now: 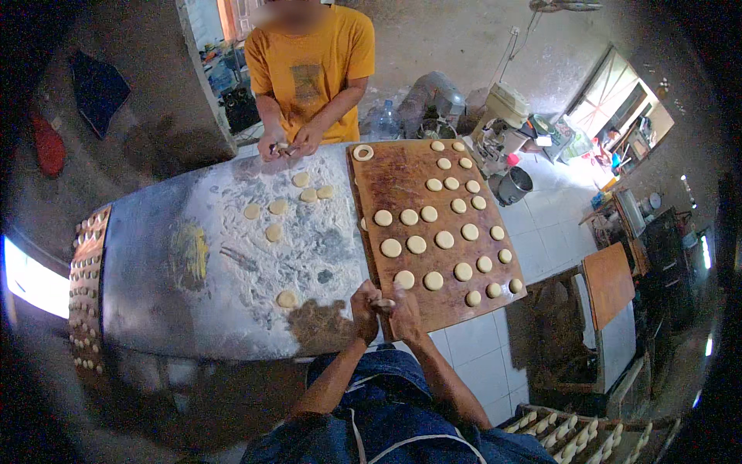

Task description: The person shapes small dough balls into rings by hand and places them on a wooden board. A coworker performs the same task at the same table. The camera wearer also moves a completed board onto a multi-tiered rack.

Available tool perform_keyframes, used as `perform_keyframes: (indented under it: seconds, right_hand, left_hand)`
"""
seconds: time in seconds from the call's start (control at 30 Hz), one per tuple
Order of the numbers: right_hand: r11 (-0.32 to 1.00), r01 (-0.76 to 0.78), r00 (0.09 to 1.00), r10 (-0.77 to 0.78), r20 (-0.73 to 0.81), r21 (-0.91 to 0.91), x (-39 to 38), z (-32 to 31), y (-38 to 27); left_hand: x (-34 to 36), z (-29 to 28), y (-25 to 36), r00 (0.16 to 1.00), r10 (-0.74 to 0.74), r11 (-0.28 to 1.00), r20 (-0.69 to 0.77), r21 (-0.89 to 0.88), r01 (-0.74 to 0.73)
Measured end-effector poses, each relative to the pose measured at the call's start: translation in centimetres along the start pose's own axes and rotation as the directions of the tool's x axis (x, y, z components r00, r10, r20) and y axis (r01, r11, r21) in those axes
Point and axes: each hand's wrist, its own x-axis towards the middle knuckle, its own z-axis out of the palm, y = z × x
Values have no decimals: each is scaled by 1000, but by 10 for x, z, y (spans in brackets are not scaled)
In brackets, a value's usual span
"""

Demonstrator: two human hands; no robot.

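Close in front of me, my left hand [364, 312] and my right hand [405, 315] pinch a small piece of dough [382, 304] between them, over the near left corner of a brown wooden board [398, 178]. Flat dough rounds [444, 240] stand in rough rows on that board, and a dough ring [362, 152] lies at its far left corner. Left of the board, the metal-topped table [147, 263] is dusted with flour. Several more dough rounds lie there, one dough round [287, 298] near my left hand. My fingers partly hide the piece I hold.
Across the table a person in an orange shirt [309, 69] works a small dough piece [283, 146] with both hands. A board of dough pieces [86, 267] sits at the far left; a rack of shaped dough [580, 441] is at lower right. A metal bucket [515, 185] stands beyond the board.
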Motion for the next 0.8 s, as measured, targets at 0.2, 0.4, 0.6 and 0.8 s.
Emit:
perform_keyframes:
  seconds: [0.2,0.4,0.6,0.8]
  right_hand:
    - [901,120,992,-91,90,-417,-13,-44,17]
    - [906,179,983,-153,97,-384,-43,-70,23]
    - [930,357,920,-366,-137,-90,-50,-74,27]
    - [871,214,962,-109,251,-441,-50,-109,25]
  left_hand:
    - [-24,27,-34,998,21,975,-64,222,-6]
    - [-51,30,-78,993,-107,979,41,-168,113]
    - [-56,50,-84,987,135,966,86,211,-151]
    - [-52,52,-141,1000,5,976,-5,-217,-6]
